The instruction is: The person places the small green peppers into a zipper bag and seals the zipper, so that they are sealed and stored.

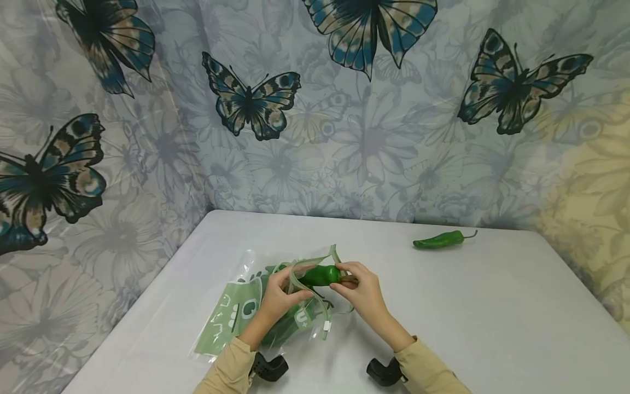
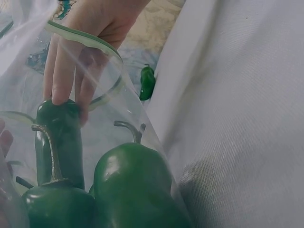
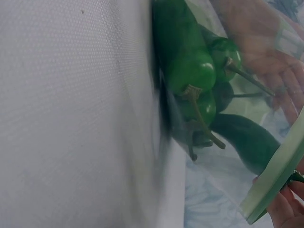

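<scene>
A clear zip bag [image 1: 223,323] with a green printed panel lies on the table and holds several green peppers [image 2: 135,185]. My left hand [image 1: 275,301] grips the bag beside its raised mouth, thumb toward the opening. My right hand [image 1: 366,290] pinches one green pepper [image 1: 320,276] by its stem end, right at the mouth. That pepper's body lies inside the bag, as the right wrist view shows through the film. Stems of the other peppers [image 3: 190,71] point toward the opening. The green zip edge [image 3: 275,175] stands spread apart around the held pepper.
A single loose green pepper [image 1: 440,239] lies near the table's back edge, right of the bag. The white-covered table [image 1: 467,317] meets a butterfly-print cloth [image 1: 364,153] behind and at the left. A black wrist device [image 1: 270,366] sits under each sleeve.
</scene>
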### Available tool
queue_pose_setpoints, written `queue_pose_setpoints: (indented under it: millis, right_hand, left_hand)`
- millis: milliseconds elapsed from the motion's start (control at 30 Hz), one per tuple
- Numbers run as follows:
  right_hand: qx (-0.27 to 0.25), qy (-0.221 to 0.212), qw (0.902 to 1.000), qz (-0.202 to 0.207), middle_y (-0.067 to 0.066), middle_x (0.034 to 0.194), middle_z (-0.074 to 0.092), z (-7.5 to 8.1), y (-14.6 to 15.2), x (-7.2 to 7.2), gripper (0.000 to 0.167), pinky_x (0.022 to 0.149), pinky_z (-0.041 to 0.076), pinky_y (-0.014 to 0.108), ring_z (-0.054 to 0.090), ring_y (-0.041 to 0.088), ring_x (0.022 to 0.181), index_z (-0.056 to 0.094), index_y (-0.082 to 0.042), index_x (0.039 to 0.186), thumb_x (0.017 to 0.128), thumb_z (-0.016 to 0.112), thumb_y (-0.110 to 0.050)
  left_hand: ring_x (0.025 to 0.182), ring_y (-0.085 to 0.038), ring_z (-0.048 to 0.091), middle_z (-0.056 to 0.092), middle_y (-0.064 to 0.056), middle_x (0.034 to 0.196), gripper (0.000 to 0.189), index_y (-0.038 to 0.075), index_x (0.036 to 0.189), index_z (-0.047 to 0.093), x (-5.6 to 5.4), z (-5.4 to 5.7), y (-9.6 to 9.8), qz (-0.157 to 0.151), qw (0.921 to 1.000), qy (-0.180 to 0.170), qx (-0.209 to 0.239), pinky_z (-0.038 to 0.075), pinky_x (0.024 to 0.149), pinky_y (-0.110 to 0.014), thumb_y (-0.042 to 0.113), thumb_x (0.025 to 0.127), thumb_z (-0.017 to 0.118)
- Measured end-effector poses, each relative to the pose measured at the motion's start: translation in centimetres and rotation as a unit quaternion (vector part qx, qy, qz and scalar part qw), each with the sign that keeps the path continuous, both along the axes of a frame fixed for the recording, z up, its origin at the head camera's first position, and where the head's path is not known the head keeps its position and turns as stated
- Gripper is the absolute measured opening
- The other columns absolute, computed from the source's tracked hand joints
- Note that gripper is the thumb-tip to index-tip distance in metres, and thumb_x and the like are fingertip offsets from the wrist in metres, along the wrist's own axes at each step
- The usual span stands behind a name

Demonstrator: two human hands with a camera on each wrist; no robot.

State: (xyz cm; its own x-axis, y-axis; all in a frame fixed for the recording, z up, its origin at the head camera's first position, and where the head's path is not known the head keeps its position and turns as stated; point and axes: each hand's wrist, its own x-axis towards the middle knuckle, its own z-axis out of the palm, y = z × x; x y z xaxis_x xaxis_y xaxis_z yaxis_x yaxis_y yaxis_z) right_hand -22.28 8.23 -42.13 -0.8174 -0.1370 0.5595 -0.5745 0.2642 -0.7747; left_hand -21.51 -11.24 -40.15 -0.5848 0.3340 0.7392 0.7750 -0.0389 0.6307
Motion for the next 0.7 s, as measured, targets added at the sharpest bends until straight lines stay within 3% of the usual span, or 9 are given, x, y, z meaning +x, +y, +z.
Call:
queue_pose_setpoints:
  millis: [200, 433, 700]
  right_hand:
    - [-0.01, 0.01, 0.9997, 0.021, 0.013, 0.1, 0.058, -0.4, -0.2, 0.1, 0.041, 0.067, 0.05, 0.024, 0.063, 0.024, 0.079, 0.062, 0.005, 0.104, 0.065, 0.072, 0.014]
    - [0.013, 0.031, 0.9983, 0.047, 0.017, 0.101, 0.057, -0.4, -0.6, -0.1, 0.04, 0.066, 0.05, 0.024, 0.064, 0.025, 0.079, 0.06, 0.007, 0.104, 0.066, 0.07, 0.014]
    - [0.04, 0.012, 0.9958, 0.081, 0.029, 0.102, 0.054, 2.2, -1.5, 1.7, 0.038, 0.069, 0.05, 0.038, 0.06, 0.038, 0.081, 0.052, 0.017, 0.108, 0.072, 0.063, 0.019]
  left_hand:
    - [0.093, -0.042, 0.053, 0.052, -0.034, 0.103, 0.051, -0.02, 0.107, 0.05, 0.1, 0.0, 0.0, -0.011, 0.9999, -0.001, 0.002, 0.047, 0.073, -0.046, 0.021, 0.082, 0.064]
    - [0.09, -0.044, 0.053, 0.053, -0.034, 0.103, 0.05, -0.02, 0.107, 0.051, -0.1, 0.0, 0.1, -0.015, 0.9999, 0.003, 0.006, 0.047, 0.069, -0.049, 0.02, 0.082, 0.065]
    - [0.082, -0.044, 0.055, 0.053, -0.036, 0.101, 0.044, -0.02, 0.107, 0.05, 0.0, 0.0, -0.2, -0.02, 0.9998, -0.008, 0.005, 0.049, 0.064, -0.044, 0.011, 0.08, 0.067]
